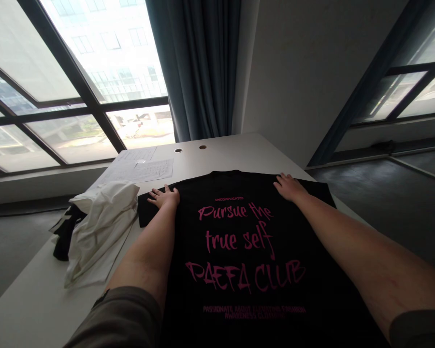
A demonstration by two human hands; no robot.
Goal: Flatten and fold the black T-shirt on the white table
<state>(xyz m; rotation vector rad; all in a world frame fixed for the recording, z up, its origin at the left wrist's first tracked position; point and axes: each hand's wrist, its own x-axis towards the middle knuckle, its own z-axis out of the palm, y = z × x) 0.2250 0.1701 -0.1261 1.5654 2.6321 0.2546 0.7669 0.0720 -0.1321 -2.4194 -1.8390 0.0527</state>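
A black T-shirt with pink lettering lies spread out on the white table, its collar towards the far end. My left hand rests on the shirt near the left shoulder and sleeve, fingers spread. On the right shoulder, close to that sleeve, my right hand lies flat with its fingers apart. Both palms are down on the cloth and neither hand grips it. The shirt's lower hem runs out of view at the bottom.
Left of the shirt, white clothing lies crumpled over some black clothing. Written paper sheets lie behind it on the white table, which has two round cable holes. Beyond stand windows, a blue curtain and a wall.
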